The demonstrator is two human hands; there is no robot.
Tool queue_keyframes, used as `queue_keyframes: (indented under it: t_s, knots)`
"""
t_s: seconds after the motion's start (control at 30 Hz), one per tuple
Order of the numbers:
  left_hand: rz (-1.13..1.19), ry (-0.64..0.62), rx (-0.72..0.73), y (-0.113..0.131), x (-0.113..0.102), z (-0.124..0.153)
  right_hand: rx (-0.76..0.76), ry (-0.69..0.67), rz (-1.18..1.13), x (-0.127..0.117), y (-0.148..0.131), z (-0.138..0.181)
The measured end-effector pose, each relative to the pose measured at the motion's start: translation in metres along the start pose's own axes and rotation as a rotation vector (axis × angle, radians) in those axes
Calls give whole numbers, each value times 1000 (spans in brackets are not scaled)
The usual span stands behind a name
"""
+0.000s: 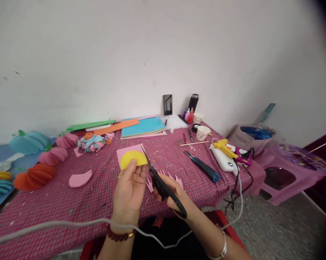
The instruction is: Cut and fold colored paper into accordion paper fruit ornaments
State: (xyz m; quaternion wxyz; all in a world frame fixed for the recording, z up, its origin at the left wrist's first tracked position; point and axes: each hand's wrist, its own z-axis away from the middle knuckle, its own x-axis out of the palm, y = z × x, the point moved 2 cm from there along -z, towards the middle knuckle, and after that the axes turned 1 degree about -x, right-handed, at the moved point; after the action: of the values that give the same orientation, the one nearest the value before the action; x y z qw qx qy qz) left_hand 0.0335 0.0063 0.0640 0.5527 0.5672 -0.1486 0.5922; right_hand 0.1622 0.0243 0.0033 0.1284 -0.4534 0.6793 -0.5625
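Pinched in my left hand [130, 184] are a pink paper square [121, 152] and a yellow half-round paper shape [131, 156] lying against it. My right hand [173, 191] grips black-handled scissors [159, 182], whose blades point up and left beside the right edge of the papers. From this view I cannot tell whether the blades touch the paper. Jagged pink paper scraps [176, 178] lie on the table behind my right hand. Left of my left hand rests a stack of curved pink paper pieces [81, 179].
Paper pumpkins [34, 177] stand at the left beside a heap of scraps [94, 142]. Coloured sheets [145, 126] lie at the back. To the right are a blue-black cutter [202, 166], paper cup [203, 133] and yellow glue gun [224, 147]. A white cable [84, 222] crosses in front.
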Motion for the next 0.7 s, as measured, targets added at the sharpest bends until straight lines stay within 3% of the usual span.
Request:
queue_keyframes:
  t_s: [0.43,0.7]
  knots:
    - [7,23,-8,-10,0,-1,-23,133,-18,-11,29,8]
    - [2,56,-41,-14,3,0,-25,157,63,-6,19,7]
